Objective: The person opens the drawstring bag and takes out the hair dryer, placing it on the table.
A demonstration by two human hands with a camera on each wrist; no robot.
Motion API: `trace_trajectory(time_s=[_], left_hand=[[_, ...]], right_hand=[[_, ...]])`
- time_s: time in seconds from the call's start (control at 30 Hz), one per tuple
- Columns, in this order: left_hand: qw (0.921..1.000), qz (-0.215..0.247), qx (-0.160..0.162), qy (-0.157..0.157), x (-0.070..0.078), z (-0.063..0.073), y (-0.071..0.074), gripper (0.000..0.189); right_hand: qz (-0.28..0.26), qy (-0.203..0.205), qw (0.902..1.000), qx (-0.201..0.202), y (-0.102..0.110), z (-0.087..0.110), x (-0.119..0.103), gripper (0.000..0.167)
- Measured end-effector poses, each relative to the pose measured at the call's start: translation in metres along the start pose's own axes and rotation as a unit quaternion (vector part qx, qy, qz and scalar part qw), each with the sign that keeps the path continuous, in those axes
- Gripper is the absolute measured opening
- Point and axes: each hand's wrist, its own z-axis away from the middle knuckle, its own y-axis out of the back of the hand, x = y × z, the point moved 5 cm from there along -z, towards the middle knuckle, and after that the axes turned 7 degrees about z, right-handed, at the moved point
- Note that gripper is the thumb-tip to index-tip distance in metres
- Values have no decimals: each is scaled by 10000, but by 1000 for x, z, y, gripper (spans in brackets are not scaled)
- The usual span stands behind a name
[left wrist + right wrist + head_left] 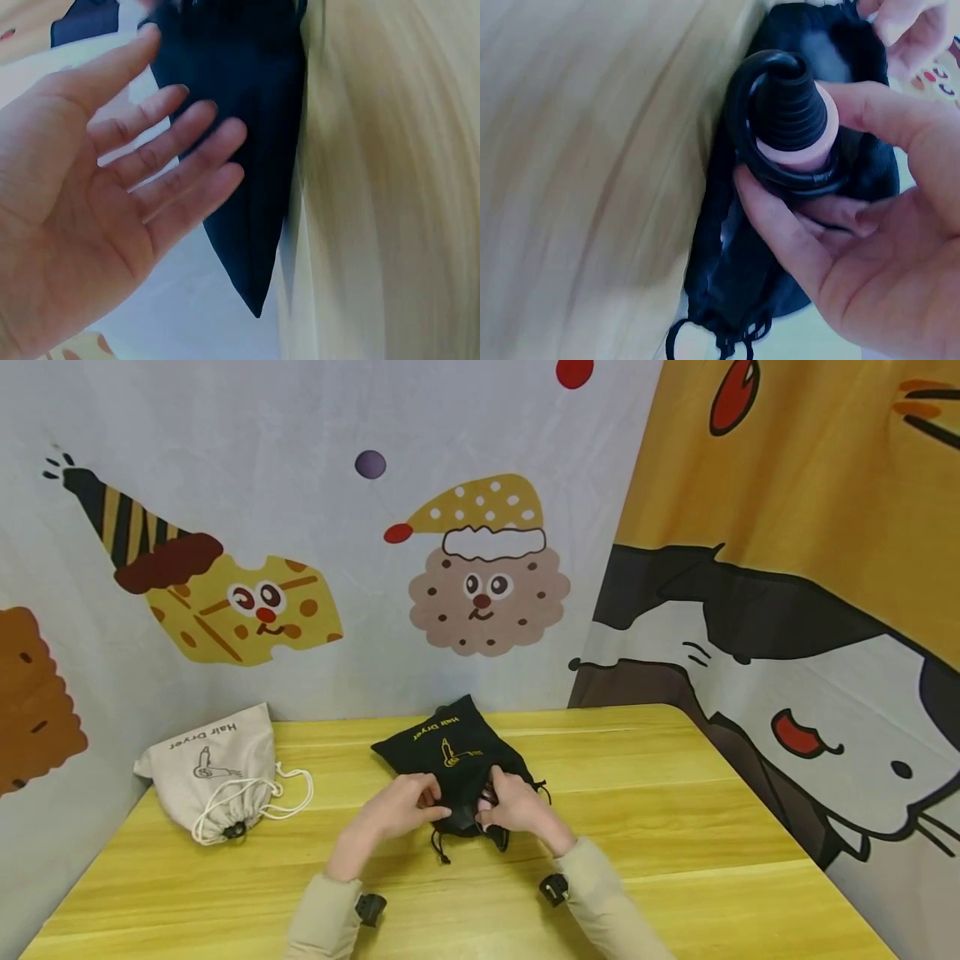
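A black drawstring bag (483,747) with yellow "Hair Dryer" print lies on the table, its mouth towards me. At that mouth my right hand (521,802) grips the pink handle end of a hair dryer (810,155), thumb and fingers on either side. A black ribbed sleeve and a wound black cord (741,112) sit at the handle's end; the rest of the dryer is hidden. My left hand (397,806) is at the bag's left side near the opening, holding nothing. In the left wrist view its fingers (199,169) are loosely extended and overlap the black cloth.
On the left of the wooden table (637,785) lies a light grey drawstring bag (243,752), also printed "Hair Dryer", with white cords (288,812). A cartoon-printed curtain (360,610) hangs right behind the table.
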Motion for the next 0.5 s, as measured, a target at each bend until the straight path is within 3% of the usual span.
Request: trace_trajectory(time_s=[0.13, 0.33, 0.5], left_hand=[[9992, 165, 355, -33, -9, 2, 12, 16], [9893, -705, 1154, 556, -28, 8, 30, 15], [9804, -1240, 1299, 807, -41, 15, 35, 33]], right_hand=[[15, 400, 9991, -132, 6, 2, 11, 31], [151, 856, 9960, -217, 11, 3, 27, 27], [87, 971, 9947, -324, 12, 3, 34, 28]])
